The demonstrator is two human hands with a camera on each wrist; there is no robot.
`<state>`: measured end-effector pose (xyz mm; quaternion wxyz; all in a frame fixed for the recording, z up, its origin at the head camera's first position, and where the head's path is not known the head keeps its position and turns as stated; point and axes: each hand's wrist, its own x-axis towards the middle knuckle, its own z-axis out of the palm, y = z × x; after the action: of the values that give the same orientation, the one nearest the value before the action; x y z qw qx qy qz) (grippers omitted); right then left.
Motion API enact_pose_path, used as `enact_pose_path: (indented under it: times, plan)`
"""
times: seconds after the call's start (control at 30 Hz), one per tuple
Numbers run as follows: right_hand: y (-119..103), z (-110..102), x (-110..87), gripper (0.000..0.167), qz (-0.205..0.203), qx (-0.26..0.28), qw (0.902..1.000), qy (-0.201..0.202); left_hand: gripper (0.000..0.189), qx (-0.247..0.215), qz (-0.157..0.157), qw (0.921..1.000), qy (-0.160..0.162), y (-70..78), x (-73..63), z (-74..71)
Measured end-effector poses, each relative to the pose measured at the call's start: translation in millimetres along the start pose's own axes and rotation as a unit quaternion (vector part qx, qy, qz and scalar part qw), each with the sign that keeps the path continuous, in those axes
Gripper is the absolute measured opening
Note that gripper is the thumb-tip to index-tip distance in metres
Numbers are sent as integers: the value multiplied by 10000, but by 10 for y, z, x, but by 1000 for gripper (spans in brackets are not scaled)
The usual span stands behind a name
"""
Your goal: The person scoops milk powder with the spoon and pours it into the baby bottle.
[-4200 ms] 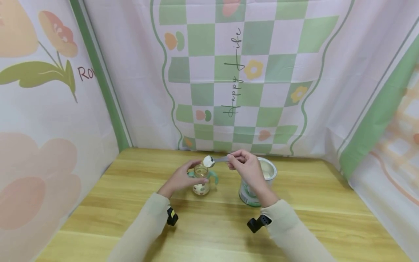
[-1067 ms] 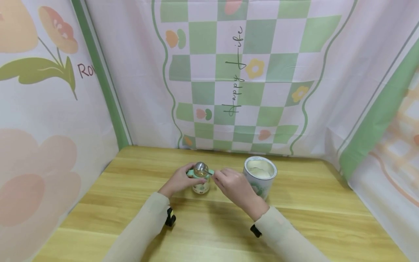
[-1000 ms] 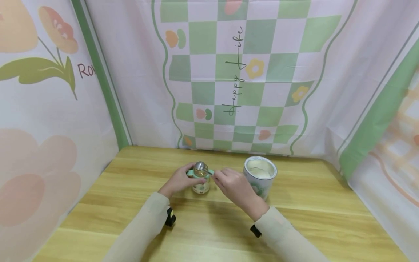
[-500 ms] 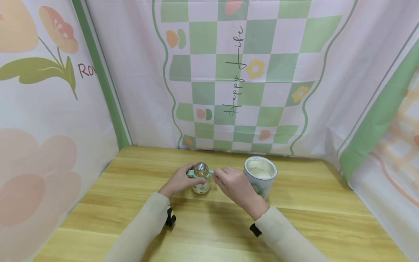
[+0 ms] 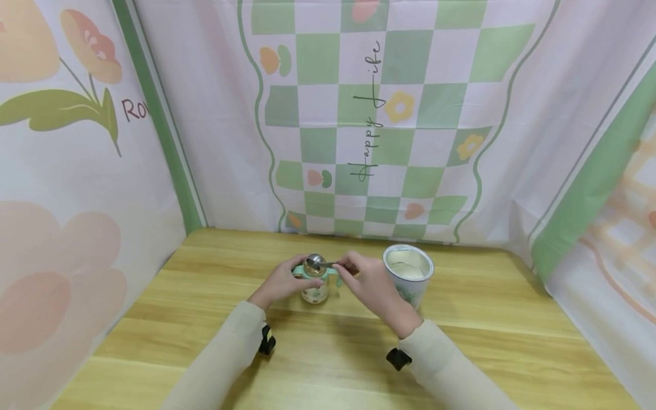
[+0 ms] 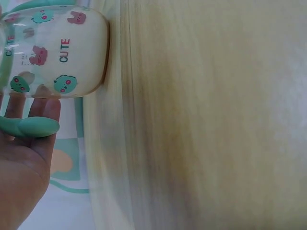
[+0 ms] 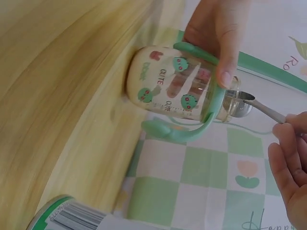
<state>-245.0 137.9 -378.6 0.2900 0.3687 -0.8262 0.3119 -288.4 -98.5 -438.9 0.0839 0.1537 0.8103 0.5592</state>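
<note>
A clear baby bottle (image 5: 314, 295) with a green collar and two green handles stands upright on the table, uncapped. Pale powder shows in its lower part. My left hand (image 5: 281, 283) grips it around the collar; in the left wrist view, fingers reach behind the bottle's wall (image 6: 62, 52), near a green handle (image 6: 38, 127). My right hand (image 5: 373, 285) pinches the handle of a metal spoon (image 5: 328, 265). The spoon's bowl is at the bottle's mouth, and in the right wrist view no heap of powder shows in the spoon (image 7: 247, 97).
An open can (image 5: 412, 291) of pale powder stands to the right of the bottle, partly behind my right hand. Wood-grain table (image 5: 328, 364) stretches toward me. Printed curtains (image 5: 225, 142) hang close behind and at both sides.
Powder heaped on the spoon 4.2 seconds ago is gone from it. The spoon tipped over the bottle's mouth, and my right hand has now turned and raised its handle. The left hand stays put.
</note>
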Motion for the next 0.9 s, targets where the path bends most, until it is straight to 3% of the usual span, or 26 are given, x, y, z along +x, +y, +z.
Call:
enact_pose_path:
  times: [0.3, 0.53, 0.9]
  plan:
    - [-1, -70, 54, 5, 565, 638, 9962, 188, 80, 62, -63, 9999, 125, 4, -8, -1]
    - [0, -184, 97, 7, 524, 591, 9963, 345, 85, 114, -19, 9999, 93, -3, -4, 3]
    - [12, -445, 51, 8, 793, 481, 9942, 554, 79, 16, 33, 10000, 86, 0, -8, 2]
